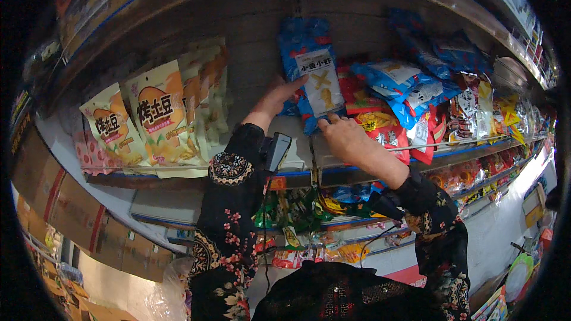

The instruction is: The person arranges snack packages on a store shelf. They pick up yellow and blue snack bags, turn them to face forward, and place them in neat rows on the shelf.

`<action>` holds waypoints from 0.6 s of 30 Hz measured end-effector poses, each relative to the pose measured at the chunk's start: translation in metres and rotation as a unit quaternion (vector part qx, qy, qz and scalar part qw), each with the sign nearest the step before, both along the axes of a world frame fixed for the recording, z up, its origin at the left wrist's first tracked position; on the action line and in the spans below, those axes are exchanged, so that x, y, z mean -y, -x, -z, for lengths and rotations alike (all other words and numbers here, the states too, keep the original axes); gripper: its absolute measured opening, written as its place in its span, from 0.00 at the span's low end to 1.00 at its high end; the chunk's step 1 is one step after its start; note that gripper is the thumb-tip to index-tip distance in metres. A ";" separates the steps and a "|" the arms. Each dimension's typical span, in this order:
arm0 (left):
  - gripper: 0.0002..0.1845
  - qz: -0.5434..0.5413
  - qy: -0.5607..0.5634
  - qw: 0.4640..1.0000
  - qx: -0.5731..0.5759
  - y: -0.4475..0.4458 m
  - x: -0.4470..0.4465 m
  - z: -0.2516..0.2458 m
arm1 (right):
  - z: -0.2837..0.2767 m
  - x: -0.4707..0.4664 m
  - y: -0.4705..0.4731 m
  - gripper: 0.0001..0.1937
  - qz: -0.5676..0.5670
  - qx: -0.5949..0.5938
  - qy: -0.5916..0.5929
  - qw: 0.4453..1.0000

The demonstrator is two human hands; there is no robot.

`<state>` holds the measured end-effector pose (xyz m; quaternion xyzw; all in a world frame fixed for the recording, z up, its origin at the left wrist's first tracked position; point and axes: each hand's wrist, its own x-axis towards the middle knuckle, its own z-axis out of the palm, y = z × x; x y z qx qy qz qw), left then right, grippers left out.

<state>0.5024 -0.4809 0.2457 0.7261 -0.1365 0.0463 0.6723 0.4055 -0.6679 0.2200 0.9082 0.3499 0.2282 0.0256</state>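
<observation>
A blue snack bag (320,81) with a white front panel stands upright on the shelf, another blue bag behind it. My left hand (279,96) holds its left side, the thumb lying across the front. My right hand (345,136) has its fingertips at the bag's lower right corner; whether they grip it, I cannot tell. Cream and orange snack bags (158,111) stand in rows to the left. Red snack bags (386,131) sit just right of my right hand, with several blue bags (397,78) piled loosely on them.
A clear rail runs along the front edge of the shelf (250,178). Lower shelves hold green packets (290,207) and other snacks. Brown and clear packets (470,107) stand farther right. Cardboard boxes (73,205) line the lower left. Cables hang from devices at both wrists.
</observation>
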 end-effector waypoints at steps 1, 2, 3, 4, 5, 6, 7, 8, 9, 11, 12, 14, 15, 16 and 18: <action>0.27 -0.001 0.007 1.000 0.008 -0.003 0.002 0.000 | 0.000 -0.001 0.000 0.16 0.006 -0.005 -0.011 1.000; 0.27 0.007 0.009 1.000 -0.002 -0.003 0.004 0.000 | 0.000 -0.002 0.000 0.16 0.009 0.003 -0.024 1.000; 0.26 0.015 0.011 1.000 -0.013 -0.002 0.007 -0.001 | -0.001 -0.003 0.000 0.16 0.012 -0.015 -0.026 0.999; 0.26 0.023 0.013 0.999 -0.025 0.001 0.009 -0.003 | -0.001 -0.004 0.000 0.16 0.013 -0.021 -0.032 0.999; 0.25 0.043 0.033 0.998 -0.025 0.005 0.011 -0.004 | -0.001 -0.005 0.000 0.16 0.012 -0.018 -0.037 0.999; 0.25 0.063 0.054 0.996 -0.026 0.010 0.012 -0.005 | -0.001 -0.006 0.000 0.17 0.015 -0.019 -0.045 0.999; 0.24 0.093 0.081 0.992 -0.020 0.014 0.013 -0.006 | -0.001 -0.007 0.000 0.17 0.017 -0.013 -0.054 0.998; 0.24 0.080 0.088 0.992 -0.041 0.016 0.015 -0.008 | 0.000 -0.007 0.000 0.18 0.018 -0.005 -0.062 0.998; 0.24 0.077 0.100 0.990 -0.054 0.017 0.016 -0.009 | 0.001 -0.007 -0.001 0.18 0.021 -0.012 -0.063 0.998; 0.22 0.059 0.130 0.987 -0.069 0.019 0.017 -0.008 | 0.003 -0.006 -0.001 0.19 0.020 -0.013 -0.070 0.997; 0.21 0.045 0.148 0.985 -0.071 0.019 0.017 -0.008 | 0.003 -0.006 -0.001 0.19 0.015 -0.020 -0.072 0.997; 0.21 0.037 0.175 0.983 -0.039 0.020 0.015 -0.007 | 0.001 -0.006 0.001 0.20 -0.007 -0.003 -0.091 0.996; 0.22 0.044 0.185 0.982 -0.007 0.022 0.012 -0.007 | 0.000 -0.006 0.002 0.21 -0.019 0.009 -0.126 0.992; 0.24 0.035 0.189 0.981 0.009 0.026 0.009 -0.008 | -0.003 -0.007 0.005 0.22 -0.031 0.020 -0.162 0.986; 0.24 -0.037 0.215 0.976 0.026 0.036 0.002 -0.015 | -0.010 -0.007 0.012 0.24 -0.054 0.056 -0.230 0.970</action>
